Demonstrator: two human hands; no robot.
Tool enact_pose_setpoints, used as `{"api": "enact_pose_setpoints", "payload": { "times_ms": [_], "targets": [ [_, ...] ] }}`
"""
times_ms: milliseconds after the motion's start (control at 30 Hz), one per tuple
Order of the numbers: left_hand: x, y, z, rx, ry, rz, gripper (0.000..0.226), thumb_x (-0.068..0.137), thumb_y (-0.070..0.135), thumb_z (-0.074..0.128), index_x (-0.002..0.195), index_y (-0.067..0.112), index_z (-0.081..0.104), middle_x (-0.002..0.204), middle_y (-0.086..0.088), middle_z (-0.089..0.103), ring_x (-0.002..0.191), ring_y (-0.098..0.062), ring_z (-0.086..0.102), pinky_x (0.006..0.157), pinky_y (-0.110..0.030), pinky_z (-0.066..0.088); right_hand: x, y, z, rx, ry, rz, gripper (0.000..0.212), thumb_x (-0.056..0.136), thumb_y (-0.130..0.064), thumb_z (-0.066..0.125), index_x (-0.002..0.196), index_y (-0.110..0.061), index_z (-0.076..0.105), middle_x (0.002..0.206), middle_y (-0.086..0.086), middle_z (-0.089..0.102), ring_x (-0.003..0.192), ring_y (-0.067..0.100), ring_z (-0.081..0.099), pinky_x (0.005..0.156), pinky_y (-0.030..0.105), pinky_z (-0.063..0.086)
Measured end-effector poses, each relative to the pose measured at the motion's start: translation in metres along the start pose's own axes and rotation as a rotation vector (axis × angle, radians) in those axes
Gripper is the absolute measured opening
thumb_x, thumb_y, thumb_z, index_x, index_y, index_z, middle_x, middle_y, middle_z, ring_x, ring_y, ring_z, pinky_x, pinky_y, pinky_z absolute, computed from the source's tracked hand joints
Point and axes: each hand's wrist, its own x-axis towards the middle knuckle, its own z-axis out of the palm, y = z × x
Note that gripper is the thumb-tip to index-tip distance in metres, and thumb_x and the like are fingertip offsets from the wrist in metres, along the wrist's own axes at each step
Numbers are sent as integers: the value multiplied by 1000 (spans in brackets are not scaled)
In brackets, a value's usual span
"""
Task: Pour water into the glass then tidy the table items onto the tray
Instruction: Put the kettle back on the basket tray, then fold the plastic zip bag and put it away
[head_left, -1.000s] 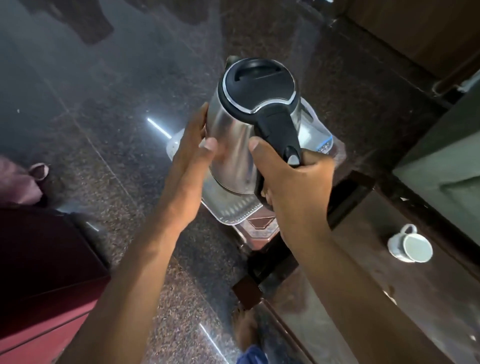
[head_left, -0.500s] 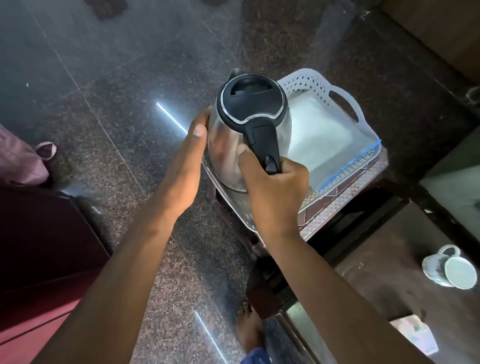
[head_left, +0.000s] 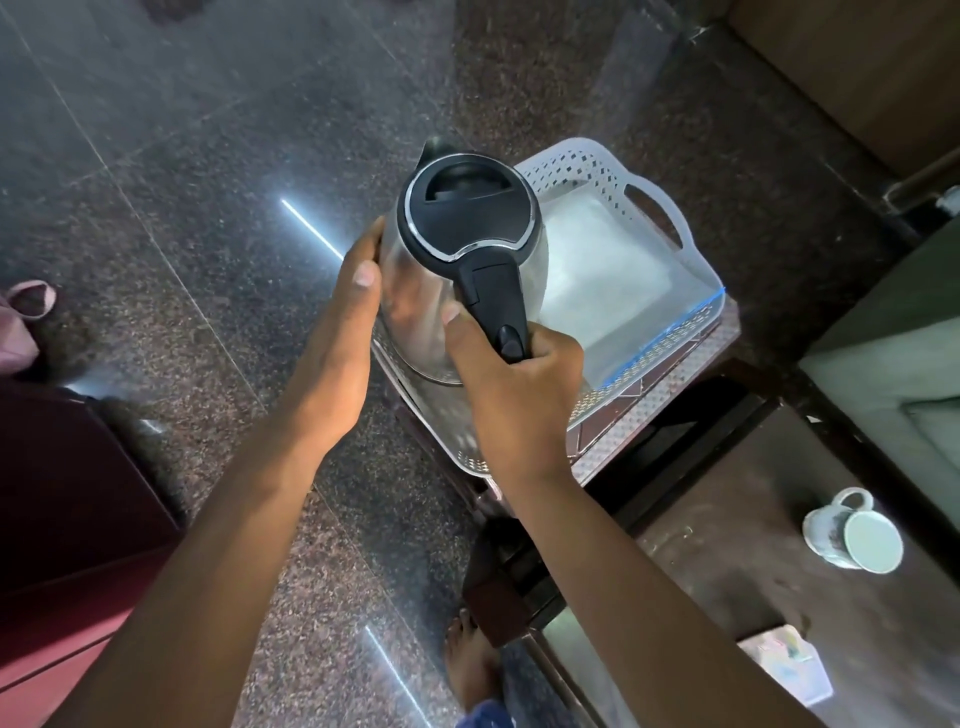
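A steel electric kettle (head_left: 415, 301) with a black lid stands upright in the left end of a white perforated tray (head_left: 691, 249). My right hand (head_left: 519, 379) grips the kettle's black handle. My left hand (head_left: 337, 338) presses flat against the kettle's left side, thumb up on the steel. The tray rests on a small dark stool, and its right part holds only a pale liner. Whether the kettle's base touches the tray floor is hidden by my hands.
A white mug (head_left: 852, 532) lies on its side on the dark wooden table (head_left: 727, 545) at the right. A small pale box (head_left: 784, 662) sits near that table's front. A maroon seat (head_left: 62, 519) is at the left. A bare foot (head_left: 470, 660) stands on the granite floor.
Both hands have carried the kettle lower, into the left end of the tray. The view has tilted, so the whole tray and more of the table show now.
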Motion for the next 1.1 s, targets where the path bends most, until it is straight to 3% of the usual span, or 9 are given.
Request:
{"api": "enact_pose_setpoints", "payload": {
  "times_ms": [100,233,333,400,533,633,800,967,1100],
  "targets": [
    [0,3,3,11,59,-9,59,120,18,8,147,44,53,139,42,62,131,25,51,98,5,39,1,0,-4,-22,-39,-9,58,71,-48,76,45,-20,33,43,-12,22,44,13,24,44,26,26],
    [4,14,9,58,93,27,55,115,33,21,150,6,55,135,10,68,131,0,61,111,-16,44,2,-1,-19,-145,-101,-69,67,78,-62,74,53,-11,39,48,17,42,46,36,47,48,46,45],
    [-1,26,16,120,187,67,71,113,53,31,163,5,42,166,-11,49,157,-21,44,130,-47,35,7,-6,-41,-277,-72,-175,57,86,-71,61,57,-22,58,51,-8,61,53,13,63,59,34,54],
    [-4,41,23,124,287,127,74,112,59,42,166,7,38,172,-8,42,162,-22,37,133,-53,30,16,-10,-59,-333,-3,-227,48,92,-67,57,69,-27,68,62,-14,69,64,3,69,64,23,56],
    [2,79,44,237,389,518,38,114,22,60,148,5,56,148,-6,62,141,-29,61,119,-47,46,46,-12,-99,-643,76,-284,20,93,-46,66,93,-27,75,83,-15,77,80,7,73,72,37,62],
    [-3,102,78,170,327,574,28,111,9,59,138,6,64,133,-8,71,122,-30,72,106,-48,57,74,-5,-127,-932,61,-311,21,90,-35,72,109,-27,76,99,-10,79,91,18,73,69,31,53],
    [-14,93,139,181,122,281,39,103,10,64,140,1,66,142,-7,69,137,-21,66,118,-47,51,110,5,-158,-1289,8,-314,37,88,-20,75,124,-23,73,121,1,75,117,33,62,80,40,57],
    [-9,53,167,298,59,-125,41,102,14,71,143,10,67,153,-4,63,148,-18,54,126,-40,39,130,11,-169,-1466,-90,-326,40,87,-11,76,126,-21,70,122,0,70,118,31,54,80,39,54],
    [3,24,178,371,74,-335,39,101,17,72,139,11,71,147,-3,65,137,-20,61,118,-33,44,140,10,-168,-1525,-104,-310,38,89,-10,71,125,-20,69,122,1,69,118,30,53,81,39,53]
  ]
}}
